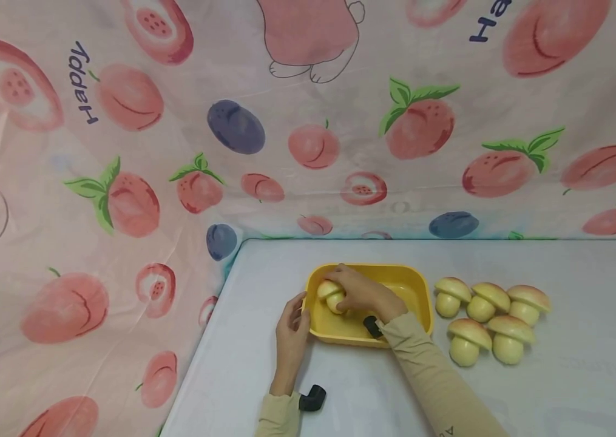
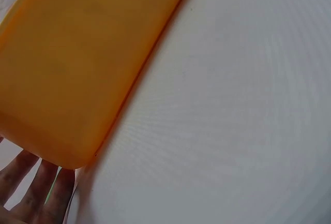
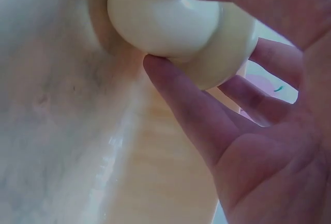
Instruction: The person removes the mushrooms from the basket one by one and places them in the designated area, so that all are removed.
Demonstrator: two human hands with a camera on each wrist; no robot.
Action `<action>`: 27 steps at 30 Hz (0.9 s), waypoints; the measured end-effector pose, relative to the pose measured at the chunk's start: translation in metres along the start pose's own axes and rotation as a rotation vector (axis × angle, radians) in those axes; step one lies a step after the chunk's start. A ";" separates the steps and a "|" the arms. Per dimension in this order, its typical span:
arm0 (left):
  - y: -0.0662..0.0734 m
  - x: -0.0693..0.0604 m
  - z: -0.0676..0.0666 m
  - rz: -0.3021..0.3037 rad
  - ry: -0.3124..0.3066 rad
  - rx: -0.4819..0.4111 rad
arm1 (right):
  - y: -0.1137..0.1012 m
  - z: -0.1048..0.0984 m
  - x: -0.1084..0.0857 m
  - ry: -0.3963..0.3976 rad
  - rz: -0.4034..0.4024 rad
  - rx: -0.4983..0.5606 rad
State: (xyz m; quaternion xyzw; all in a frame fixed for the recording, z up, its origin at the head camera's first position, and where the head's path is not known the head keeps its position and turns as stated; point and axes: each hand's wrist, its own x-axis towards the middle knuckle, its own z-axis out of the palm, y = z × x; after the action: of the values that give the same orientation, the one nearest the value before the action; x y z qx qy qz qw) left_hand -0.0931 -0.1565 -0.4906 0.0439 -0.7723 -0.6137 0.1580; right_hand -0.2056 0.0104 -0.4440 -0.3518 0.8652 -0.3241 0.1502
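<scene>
A yellow plastic basin (image 1: 407,296) stands on the white table. Inside its left end is a toy mushroom (image 1: 332,297) with a pale stem and yellowish cap. My right hand (image 1: 363,292) reaches into the basin and holds this mushroom between thumb and fingers. In the right wrist view the rounded pale stem of the mushroom (image 3: 160,22) shows, with the fingers around its cap. My left hand (image 1: 292,332) is at the basin's left end. Its extended fingers (image 2: 39,190) touch the outer wall of the basin (image 2: 77,79) in the left wrist view.
Several similar toy mushrooms (image 1: 466,351) stand in two rows just right of the basin. A fruit-printed cloth (image 1: 313,145) hangs behind and to the left of the white table (image 1: 231,370). A black wrist piece (image 1: 313,398) sits at my left sleeve.
</scene>
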 end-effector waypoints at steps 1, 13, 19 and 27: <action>0.000 0.000 0.000 0.000 0.001 0.002 | 0.000 0.000 0.000 0.000 0.001 -0.003; 0.000 -0.001 0.001 0.012 0.015 0.009 | -0.001 -0.012 -0.013 0.047 -0.030 -0.040; 0.001 -0.002 0.001 0.005 0.014 0.012 | -0.008 -0.020 -0.022 0.067 -0.044 -0.031; 0.001 -0.003 0.000 0.007 0.020 0.020 | -0.010 -0.026 -0.031 0.080 -0.044 -0.058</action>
State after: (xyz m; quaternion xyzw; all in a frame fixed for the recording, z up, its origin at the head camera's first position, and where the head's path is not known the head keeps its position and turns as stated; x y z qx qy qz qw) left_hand -0.0904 -0.1552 -0.4897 0.0491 -0.7769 -0.6050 0.1674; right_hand -0.1912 0.0386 -0.4173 -0.3618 0.8716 -0.3158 0.0980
